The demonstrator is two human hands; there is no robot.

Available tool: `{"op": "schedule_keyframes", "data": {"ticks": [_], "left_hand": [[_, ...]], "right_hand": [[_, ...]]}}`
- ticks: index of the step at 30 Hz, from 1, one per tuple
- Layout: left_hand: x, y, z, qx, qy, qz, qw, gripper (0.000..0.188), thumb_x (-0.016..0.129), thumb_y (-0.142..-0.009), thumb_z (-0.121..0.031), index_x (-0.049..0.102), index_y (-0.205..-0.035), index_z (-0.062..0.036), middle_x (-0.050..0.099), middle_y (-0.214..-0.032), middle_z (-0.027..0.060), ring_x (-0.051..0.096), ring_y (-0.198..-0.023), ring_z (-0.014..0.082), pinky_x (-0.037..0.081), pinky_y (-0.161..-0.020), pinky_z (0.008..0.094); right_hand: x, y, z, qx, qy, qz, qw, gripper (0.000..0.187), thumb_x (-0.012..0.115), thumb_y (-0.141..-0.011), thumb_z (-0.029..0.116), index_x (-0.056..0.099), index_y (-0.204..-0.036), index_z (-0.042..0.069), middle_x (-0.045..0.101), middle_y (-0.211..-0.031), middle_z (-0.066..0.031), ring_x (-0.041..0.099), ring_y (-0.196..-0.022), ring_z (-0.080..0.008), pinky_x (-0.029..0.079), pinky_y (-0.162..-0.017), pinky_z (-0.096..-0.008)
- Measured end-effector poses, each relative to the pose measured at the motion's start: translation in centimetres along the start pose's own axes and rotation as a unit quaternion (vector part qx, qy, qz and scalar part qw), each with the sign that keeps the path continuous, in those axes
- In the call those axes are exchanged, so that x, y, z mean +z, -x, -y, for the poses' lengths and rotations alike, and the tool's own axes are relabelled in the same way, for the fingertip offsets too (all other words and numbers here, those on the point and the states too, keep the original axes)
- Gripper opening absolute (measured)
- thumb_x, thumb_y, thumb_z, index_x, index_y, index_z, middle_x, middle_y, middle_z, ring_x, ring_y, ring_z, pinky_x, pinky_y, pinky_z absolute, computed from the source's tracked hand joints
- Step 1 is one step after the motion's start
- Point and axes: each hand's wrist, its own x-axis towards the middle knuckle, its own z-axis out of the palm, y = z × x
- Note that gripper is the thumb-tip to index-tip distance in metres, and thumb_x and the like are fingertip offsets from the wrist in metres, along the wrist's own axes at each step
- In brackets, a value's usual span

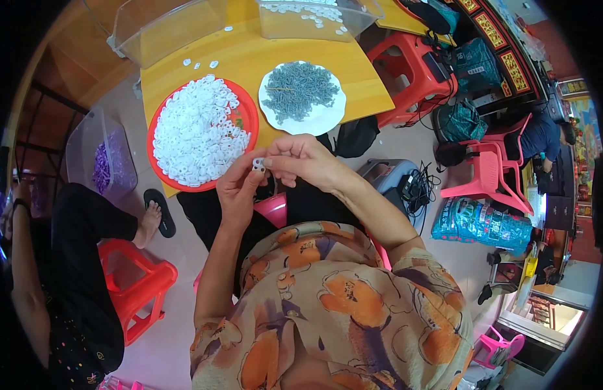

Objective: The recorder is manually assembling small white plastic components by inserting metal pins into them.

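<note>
My left hand (236, 192) pinches a small white plastic piece (258, 164) with dark holes between thumb and fingertips. The fingers of my right hand (302, 161) are closed together right beside that piece; whatever they grip is too small to make out. Beyond my left hand a red round tray (252, 110) carries a heap of similar white plastic pieces (194, 133). To its right stands a white scalloped plate (337, 107) with a pile of small grey screw-like parts (298, 91), a thin stick lying across them.
Clear plastic bins (165, 36) stand on the far side of the yellow table (369, 81), near a few loose white pieces. A pink container (273, 209) sits below my hands. At left, another person (87, 214) sits by a bin of purple parts (113, 162). Red stools (412, 65) stand around.
</note>
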Motion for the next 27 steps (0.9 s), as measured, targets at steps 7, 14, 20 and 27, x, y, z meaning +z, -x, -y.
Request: {"op": "schedule_keyframes", "data": {"ticks": [7, 14, 20, 27], "left_hand": [[0.2, 0.5, 0.3, 0.035, -0.02, -0.029, 0.999, 0.025, 0.057, -0.086, -0.008, 0.058, -0.109, 0.0014, 0.056, -0.082, -0.0007, 0.047, -0.064, 0.0044, 0.038, -0.057, 0.0164], [-0.2, 0.3, 0.0, 0.006, 0.048, -0.013, 0.999, 0.026, 0.055, -0.088, -0.013, 0.058, -0.11, 0.0008, 0.056, -0.084, -0.0011, 0.047, -0.067, 0.0042, 0.038, -0.058, 0.0163], [-0.2, 0.0, 0.1, -0.01, 0.059, -0.031, 0.998, 0.029, 0.055, -0.088, -0.016, 0.057, -0.111, 0.0007, 0.056, -0.087, -0.0018, 0.045, -0.069, 0.0035, 0.037, -0.061, 0.0163], [-1.1, 0.3, 1.3, -0.012, 0.103, -0.023, 0.994, 0.031, 0.053, -0.089, -0.014, 0.053, -0.115, 0.0038, 0.06, -0.104, 0.0086, 0.058, -0.092, 0.0142, 0.046, -0.079, 0.0246]], "right_hand": [[0.6, 0.1, 0.2, 0.02, -0.047, 0.007, 0.999, 0.016, 0.057, -0.085, 0.013, 0.056, -0.076, 0.001, 0.052, -0.058, -0.0011, 0.045, -0.046, -0.0063, 0.035, -0.044, -0.0193], [0.6, 0.2, 0.5, 0.007, -0.039, 0.011, 0.999, 0.016, 0.056, -0.086, 0.014, 0.056, -0.077, 0.001, 0.053, -0.06, -0.0004, 0.046, -0.047, -0.0052, 0.036, -0.044, -0.0183], [1.5, 1.0, 1.0, -0.179, 0.311, -0.018, 0.933, 0.019, 0.056, -0.085, 0.014, 0.048, -0.095, -0.001, 0.052, -0.066, -0.0095, 0.054, -0.058, -0.0194, 0.042, -0.053, -0.0313], [2.0, 0.2, -0.5, -0.296, 0.491, -0.098, 0.814, 0.02, 0.061, -0.076, 0.011, 0.047, -0.086, 0.001, 0.052, -0.066, -0.0153, 0.054, -0.061, -0.0323, 0.044, -0.053, -0.0368]]}}
